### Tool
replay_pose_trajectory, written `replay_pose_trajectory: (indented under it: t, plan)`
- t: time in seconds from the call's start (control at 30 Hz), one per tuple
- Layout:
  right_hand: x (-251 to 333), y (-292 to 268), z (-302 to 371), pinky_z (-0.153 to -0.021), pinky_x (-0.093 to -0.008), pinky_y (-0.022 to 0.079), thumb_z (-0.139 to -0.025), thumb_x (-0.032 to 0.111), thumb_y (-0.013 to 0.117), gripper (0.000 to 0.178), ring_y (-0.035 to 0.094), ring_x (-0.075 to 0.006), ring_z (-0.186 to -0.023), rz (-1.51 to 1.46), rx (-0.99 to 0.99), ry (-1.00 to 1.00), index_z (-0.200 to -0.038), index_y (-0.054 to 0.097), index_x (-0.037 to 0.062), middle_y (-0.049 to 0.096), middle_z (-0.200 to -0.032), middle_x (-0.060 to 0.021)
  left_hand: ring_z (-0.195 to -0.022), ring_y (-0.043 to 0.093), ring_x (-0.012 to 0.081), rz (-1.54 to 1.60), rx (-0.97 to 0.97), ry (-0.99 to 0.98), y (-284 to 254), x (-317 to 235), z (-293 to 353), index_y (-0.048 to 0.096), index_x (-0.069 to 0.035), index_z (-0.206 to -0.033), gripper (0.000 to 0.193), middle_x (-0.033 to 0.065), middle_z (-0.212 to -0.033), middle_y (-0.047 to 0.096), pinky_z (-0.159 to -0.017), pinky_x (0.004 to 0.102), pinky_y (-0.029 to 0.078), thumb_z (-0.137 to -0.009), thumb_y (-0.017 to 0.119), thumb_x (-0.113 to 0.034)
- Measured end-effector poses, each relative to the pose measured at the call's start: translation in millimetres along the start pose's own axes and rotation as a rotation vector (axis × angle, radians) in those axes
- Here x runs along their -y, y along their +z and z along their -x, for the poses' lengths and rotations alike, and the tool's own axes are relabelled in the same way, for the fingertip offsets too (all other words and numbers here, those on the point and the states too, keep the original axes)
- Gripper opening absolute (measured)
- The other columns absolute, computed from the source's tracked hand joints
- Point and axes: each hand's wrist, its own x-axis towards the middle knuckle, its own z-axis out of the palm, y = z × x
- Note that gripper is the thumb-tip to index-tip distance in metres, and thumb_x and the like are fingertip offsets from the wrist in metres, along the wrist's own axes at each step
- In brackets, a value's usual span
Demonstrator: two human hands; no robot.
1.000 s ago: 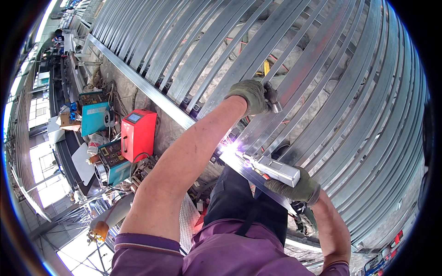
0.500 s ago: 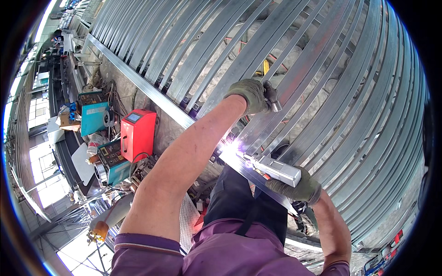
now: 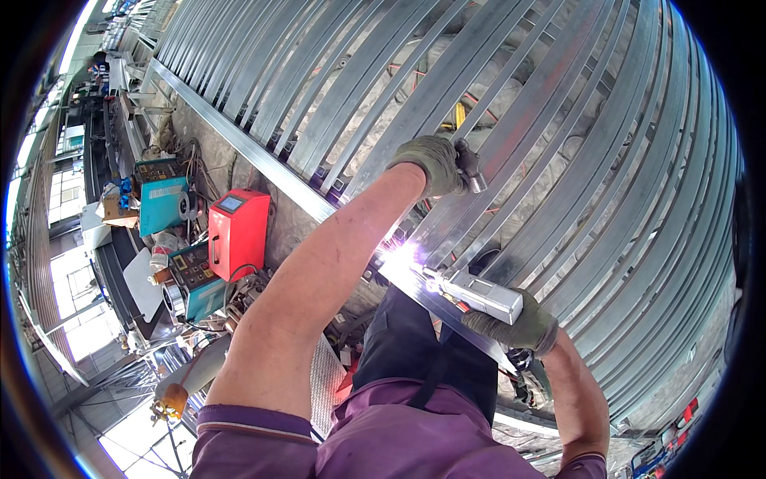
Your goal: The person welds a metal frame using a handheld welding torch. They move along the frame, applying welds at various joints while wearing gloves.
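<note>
My left hand (image 3: 433, 164), in a green work glove, is closed round a hammer; its metal head (image 3: 472, 169) pokes out to the right, and the handle is hidden. It rests over the flat grey bars (image 3: 467, 88). In my right hand (image 3: 523, 327), also gloved, is a silver box-shaped welding torch (image 3: 487, 297) pointing left. A bright white-violet welding arc (image 3: 400, 257) glows at its tip, where a bar end meets the long metal edge rail (image 3: 279, 172). Glare hides the joint itself.
A red machine with a small screen (image 3: 239, 231) stands on the floor to the left. Beside it are teal welding machines (image 3: 163, 199) with wire spools and tangled cables. A gas cylinder (image 3: 191, 375) lies at the lower left. Something yellow (image 3: 460, 116) shows between the bars.
The torch and my right hand have shifted very slightly to the right. The arc stays lit at nearly the same spot, and my left hand is almost still.
</note>
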Motion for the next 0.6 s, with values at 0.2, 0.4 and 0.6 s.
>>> replay_pose_trajectory:
  t: [0.2, 0.4, 0.6]
  plan:
    - [-3, -2, 3, -0.098, -0.0333, 0.062, -0.094, 0.029, 0.09, 0.05, 0.078, -0.0176, -0.115, -0.006, 0.008, 0.006, -0.137, 0.074, 0.0081, 0.082, -0.122, -0.0087, -0.079, 0.067, 0.0245, -0.036, -0.081, -0.02, -2, -4, 3, 0.079, -0.008, -0.1, 0.033, 0.009, -0.086, 0.072, -0.068, 0.0413, 0.054, -0.088, 0.075, -0.039]
    - [7, -3, 3, -0.096, -0.0346, 0.062, -0.095, 0.032, 0.089, 0.051, 0.078, -0.019, -0.114, 0.013, 0.011, 0.058, -0.137, 0.074, 0.0085, 0.083, -0.121, -0.01, -0.084, 0.065, 0.023, 0.006, -0.012, -0.024, -7, -8, 6, 0.075, -0.006, -0.113, 0.035, 0.0094, -0.097, 0.072, -0.071, 0.0402, 0.054, -0.089, 0.077, -0.031]
    - [4, -3, 6, -0.095, -0.035, 0.062, -0.095, 0.033, 0.089, 0.05, 0.079, -0.0194, -0.111, 0.012, 0.002, 0.075, -0.136, 0.075, 0.0088, 0.083, -0.119, -0.0103, -0.088, 0.063, 0.0211, 0.042, 0.015, -0.027, -15, -19, 15, 0.07, -0.003, -0.119, 0.035, 0.0088, -0.104, 0.071, -0.073, 0.0394, 0.052, -0.091, 0.076, -0.023]
